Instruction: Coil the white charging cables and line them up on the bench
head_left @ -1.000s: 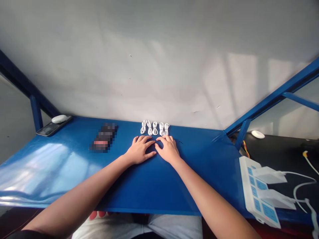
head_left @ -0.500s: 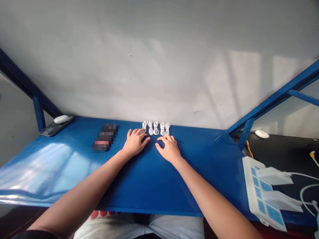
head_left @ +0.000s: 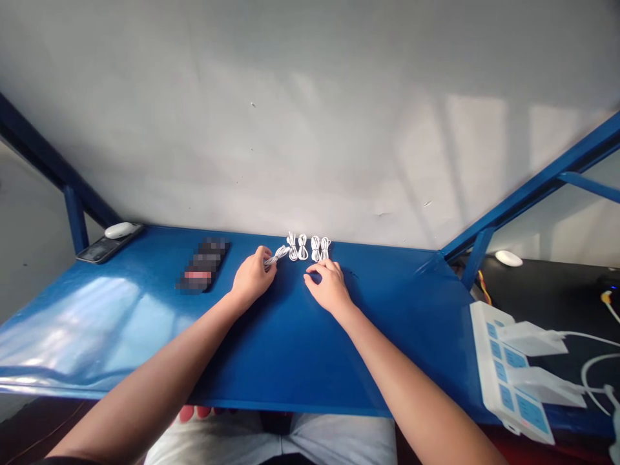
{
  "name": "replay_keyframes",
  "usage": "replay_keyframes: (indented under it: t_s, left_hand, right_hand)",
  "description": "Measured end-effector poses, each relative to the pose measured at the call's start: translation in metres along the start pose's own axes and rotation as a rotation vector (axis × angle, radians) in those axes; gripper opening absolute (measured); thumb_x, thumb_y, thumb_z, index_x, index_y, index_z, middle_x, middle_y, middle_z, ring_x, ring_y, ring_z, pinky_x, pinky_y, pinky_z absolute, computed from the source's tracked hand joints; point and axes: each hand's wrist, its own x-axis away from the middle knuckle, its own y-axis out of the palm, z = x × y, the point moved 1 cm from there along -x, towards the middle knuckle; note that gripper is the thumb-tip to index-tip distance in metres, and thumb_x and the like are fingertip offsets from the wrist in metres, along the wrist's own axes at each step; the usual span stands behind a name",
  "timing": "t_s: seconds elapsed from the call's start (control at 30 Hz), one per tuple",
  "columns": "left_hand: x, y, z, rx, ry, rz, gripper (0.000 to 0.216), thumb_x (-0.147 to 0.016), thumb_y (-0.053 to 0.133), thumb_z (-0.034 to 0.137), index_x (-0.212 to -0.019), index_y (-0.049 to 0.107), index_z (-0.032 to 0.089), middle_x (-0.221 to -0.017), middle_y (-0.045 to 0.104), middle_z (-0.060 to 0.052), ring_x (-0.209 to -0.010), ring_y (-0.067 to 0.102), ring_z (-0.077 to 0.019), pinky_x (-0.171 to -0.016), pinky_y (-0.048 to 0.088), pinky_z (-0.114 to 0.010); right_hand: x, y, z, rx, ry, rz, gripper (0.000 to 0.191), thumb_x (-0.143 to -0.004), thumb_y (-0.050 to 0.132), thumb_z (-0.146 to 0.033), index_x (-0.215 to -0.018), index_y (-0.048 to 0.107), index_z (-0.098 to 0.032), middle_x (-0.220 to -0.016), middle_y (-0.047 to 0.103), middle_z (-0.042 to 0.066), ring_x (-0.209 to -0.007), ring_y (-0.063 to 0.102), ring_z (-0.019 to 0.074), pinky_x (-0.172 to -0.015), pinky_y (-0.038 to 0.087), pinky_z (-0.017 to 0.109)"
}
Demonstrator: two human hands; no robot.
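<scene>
Well left of the row of four tied white cables (head_left: 303, 247), a dark item with its detail blurred out (head_left: 203, 265) lies on the blue tabletop (head_left: 290, 361). Just left of the row, the left hand (head_left: 254, 276) has its grip clamped on a loose cable bundle (head_left: 277, 257). That bundle's long axis slants away and to the right, its free end pointing at the row's leftmost cable; whether they touch is unclear. The row's own cables run roughly away from the person. At the near side of the row's right end, the right hand (head_left: 329, 285) curves with thumb and forefinger apart, seemingly holding nothing; the left is nearer the row's left end. Far right of the row stands a power strip (head_left: 484, 368).
</scene>
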Motion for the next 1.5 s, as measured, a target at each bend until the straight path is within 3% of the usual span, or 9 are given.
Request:
replay_keyframes:
  t_s: [0.17, 0.33, 0.5, 0.63, 0.77, 0.97, 1.1, 1.23, 1.5]
  left_hand:
    - [0.004, 0.006, 0.0, 0.477, -0.065, 0.04, 0.031, -0.086, 0.069, 0.041, -0.103, 0.052, 0.022, -0.104, 0.072, -0.007, -0.079, 0.066, -0.0177, -0.074, 0.049, -0.031]
    - [0.017, 0.016, 0.017, 0.878, -0.07, -0.047, 0.05, -0.076, 0.081, 0.037, -0.109, 0.048, 0.021, -0.109, 0.069, -0.008, -0.084, 0.068, -0.0161, -0.08, 0.054, -0.032]
    - [0.028, 0.02, 0.031, 0.845, 0.014, -0.053, 0.044, -0.075, 0.083, 0.034, -0.106, 0.057, 0.018, -0.115, 0.063, -0.008, -0.094, 0.066, -0.0179, -0.077, 0.058, -0.031]
    - [0.026, 0.018, 0.028, 0.758, 0.102, -0.069, 0.05, -0.074, 0.085, 0.031, -0.118, 0.065, 0.019, -0.112, 0.064, -0.008, -0.098, 0.064, -0.0188, -0.083, 0.059, -0.033]
    - [0.024, 0.014, 0.026, 0.717, 0.212, -0.115, 0.038, -0.078, 0.082, 0.034, -0.112, 0.072, 0.021, -0.108, 0.063, -0.007, -0.1, 0.064, -0.0194, -0.085, 0.058, -0.033]
    - [0.026, 0.013, 0.028, 0.773, 0.085, -0.212, 0.043, -0.079, 0.08, 0.045, -0.111, 0.072, 0.017, -0.113, 0.071, -0.01, -0.101, 0.068, -0.0226, -0.087, 0.056, -0.036]
    - [0.025, 0.014, 0.029, 0.958, -0.066, -0.32, 0.043, -0.074, 0.084, 0.043, -0.105, 0.073, 0.014, -0.099, 0.075, -0.009, -0.085, 0.069, -0.0188, -0.078, 0.054, -0.032]
    - [0.024, 0.014, 0.029, 1.123, -0.249, -0.393, 0.037, -0.068, 0.09, 0.037, -0.091, 0.074, 0.012, -0.083, 0.073, -0.006, -0.069, 0.063, -0.0134, -0.068, 0.049, -0.027]
    - [0.024, 0.01, 0.028, 1.333, -0.492, -0.714, 0.02, -0.075, 0.083, 0.028, -0.08, 0.075, 0.011, -0.075, 0.069, -0.007, -0.068, 0.063, -0.013, -0.069, 0.052, -0.025]
  right_hand:
    - [0.004, -0.002, -0.012, -0.332, 0.092, -0.029, 0.015, -0.086, 0.066, -0.032, -0.09, 0.075, -0.02, -0.088, 0.071, 0.007, -0.084, 0.063, 0.0226, -0.083, 0.051, 0.039]
    - [0.008, -0.005, -0.027, -0.765, 0.25, -0.102, 0.035, -0.083, 0.072, -0.049, -0.098, 0.075, -0.018, -0.086, 0.073, 0.008, -0.08, 0.066, 0.0209, -0.071, 0.053, 0.034]
    - [0.008, -0.004, -0.027, -0.996, 0.355, -0.174, 0.036, -0.077, 0.078, -0.051, -0.088, 0.076, -0.018, -0.076, 0.07, 0.004, -0.068, 0.061, 0.0161, -0.064, 0.049, 0.031]
    - [0.008, -0.005, -0.023, -1.135, 0.43, -0.244, 0.031, -0.075, 0.081, -0.046, -0.087, 0.077, -0.018, -0.076, 0.067, 0.003, -0.065, 0.053, 0.0122, -0.061, 0.043, 0.028]
    - [0.008, -0.008, -0.023, -1.245, 0.506, -0.349, 0.026, -0.072, 0.084, -0.039, -0.086, 0.077, -0.018, -0.075, 0.065, 0.002, -0.065, 0.051, 0.0114, -0.061, 0.039, 0.027]
    - [0.006, -0.013, -0.024, -1.146, 0.486, -0.325, 0.025, -0.069, 0.083, -0.038, -0.08, 0.076, -0.016, -0.07, 0.062, 0.001, -0.065, 0.051, 0.0118, -0.062, 0.039, 0.029]
    - [0.007, -0.015, -0.024, -0.946, 0.388, -0.282, 0.021, -0.074, 0.077, -0.038, -0.079, 0.074, -0.017, -0.071, 0.065, 0.001, -0.063, 0.052, 0.013, -0.063, 0.041, 0.031]
    - [0.008, -0.022, -0.028, -0.652, 0.066, -0.129, 0.011, -0.081, 0.069, -0.03, -0.077, 0.073, -0.02, -0.078, 0.067, 0.004, -0.067, 0.056, 0.0157, -0.065, 0.045, 0.032]
    - [0.01, -0.035, -0.038, -0.337, -0.341, -0.05, 0.02, -0.09, 0.056, -0.022, -0.084, 0.075, -0.024, -0.086, 0.067, 0.007, -0.082, 0.063, 0.0197, -0.079, 0.053, 0.035]
